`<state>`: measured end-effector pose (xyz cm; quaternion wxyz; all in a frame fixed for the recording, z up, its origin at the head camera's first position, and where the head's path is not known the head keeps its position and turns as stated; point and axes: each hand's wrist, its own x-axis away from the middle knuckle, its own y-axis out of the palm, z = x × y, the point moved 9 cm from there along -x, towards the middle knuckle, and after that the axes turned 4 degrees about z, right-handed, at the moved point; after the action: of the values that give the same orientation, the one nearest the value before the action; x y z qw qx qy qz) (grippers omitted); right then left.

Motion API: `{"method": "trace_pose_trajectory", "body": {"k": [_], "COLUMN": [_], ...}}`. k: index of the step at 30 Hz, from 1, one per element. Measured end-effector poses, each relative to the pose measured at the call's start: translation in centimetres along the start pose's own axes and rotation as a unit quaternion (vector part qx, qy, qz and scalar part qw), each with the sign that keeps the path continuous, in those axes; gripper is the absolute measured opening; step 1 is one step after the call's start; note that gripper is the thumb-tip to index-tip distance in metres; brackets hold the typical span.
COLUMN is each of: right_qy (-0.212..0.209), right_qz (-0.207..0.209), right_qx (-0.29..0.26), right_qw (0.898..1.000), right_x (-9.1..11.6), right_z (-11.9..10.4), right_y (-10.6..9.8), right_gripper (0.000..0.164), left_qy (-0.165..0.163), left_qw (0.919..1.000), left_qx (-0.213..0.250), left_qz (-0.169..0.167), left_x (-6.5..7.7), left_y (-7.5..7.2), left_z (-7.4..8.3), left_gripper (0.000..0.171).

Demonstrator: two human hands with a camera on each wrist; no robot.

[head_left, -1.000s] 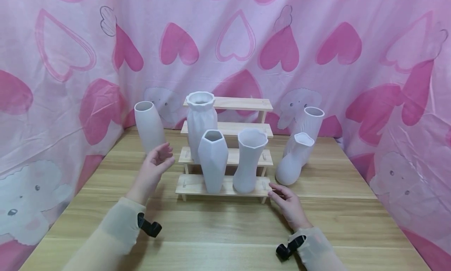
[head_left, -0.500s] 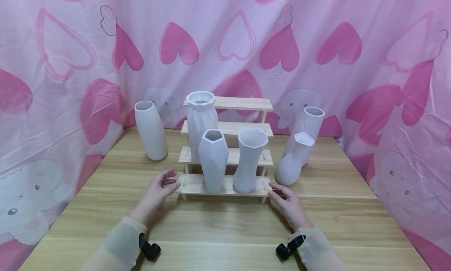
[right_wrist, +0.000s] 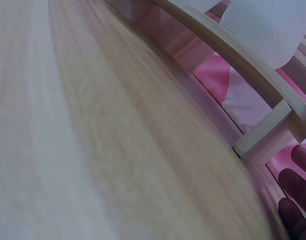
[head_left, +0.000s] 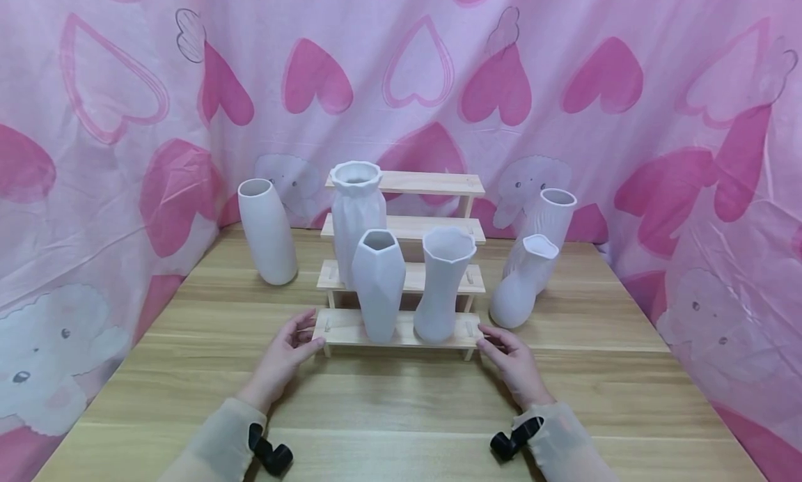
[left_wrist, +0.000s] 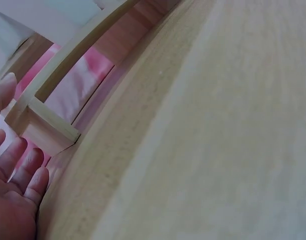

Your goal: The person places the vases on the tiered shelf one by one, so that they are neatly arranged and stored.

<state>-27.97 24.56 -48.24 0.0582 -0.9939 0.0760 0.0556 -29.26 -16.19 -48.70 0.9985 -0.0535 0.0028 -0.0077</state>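
A stepped wooden shelf [head_left: 407,336] with several tiers stands mid-table. My left hand [head_left: 282,356] is at the left end of its lowest tier, thumb by the front corner; in the left wrist view its loosely bent fingers [left_wrist: 24,172] lie beside the shelf's leg. At the opposite end, my right hand [head_left: 515,367] has its thumb and fingertips at the corner, with other fingers [right_wrist: 295,182] loosely bent below. A faceted white vase [head_left: 379,287] and a scallop-rimmed white vase [head_left: 443,287] stand on the lowest tier. Behind them, a taller ruffled-rim vase [head_left: 358,217] stands on the second tier.
A smooth white vase [head_left: 268,235] stands on the wooden table [head_left: 388,412] left of the shelf. To its right are a twisted white vase [head_left: 523,283] and, behind that, a ribbed one [head_left: 556,221]. A pink heart-patterned curtain [head_left: 401,64] encloses the back and sides.
My left hand has come down from beside the smooth vase on the left to the left end of the lowest tier. My right hand and the vases have stayed in place.
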Motion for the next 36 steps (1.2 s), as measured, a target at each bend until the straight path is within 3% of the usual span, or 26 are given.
{"method": "trace_pose_trajectory", "body": {"k": [10, 28, 33, 36], "right_qy": [0.011, -0.015, -0.03, -0.05], "right_qz": [0.003, 0.003, 0.046, 0.095], "right_qx": [0.013, 0.006, 0.016, 0.04], "right_qw": [1.0, 1.0, 0.998, 0.993], "right_x": [-0.1, -0.3, -0.1, 0.5], "right_z": [0.2, 0.3, -0.3, -2.3], "right_y": [-0.2, -0.3, -1.1, -1.9], "right_gripper": [0.039, 0.039, 0.035, 0.028], "left_qy": [0.008, 0.013, 0.008, 0.004], "left_qw": [0.9999, 0.9997, 0.9998, 0.9999], "left_qx": [-0.009, -0.012, -0.011, -0.01], "left_qz": [-0.011, -0.015, -0.011, -0.008], "left_x": [-0.1, -0.2, -0.1, -0.2], "left_y": [0.1, 0.0, 0.0, 0.0], "left_z": [-0.4, -0.7, -0.7, -0.7], "left_gripper": [0.063, 0.063, 0.062, 0.062]}}
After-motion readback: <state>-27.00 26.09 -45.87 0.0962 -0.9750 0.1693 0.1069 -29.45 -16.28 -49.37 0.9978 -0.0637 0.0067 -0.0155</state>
